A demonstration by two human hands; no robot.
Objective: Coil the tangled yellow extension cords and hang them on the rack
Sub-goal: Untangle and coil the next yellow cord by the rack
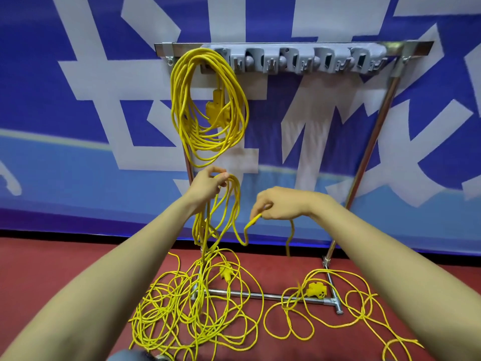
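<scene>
Red floor, blue banner behind rack, left hand and right hand fingers pinching yellow cord

The hung coil covers its own hook, so which holder of the rack bears it cannot be told — it hides the top of the left upright too. The left hand closes over the tops of the loops, their number unclear. The right hand curls over the held cord, hiding the stretch in its palm. The floor tangle and the loose cord run off the bottom edge, where a grey object is cut off — unidentifiable.
</scene>
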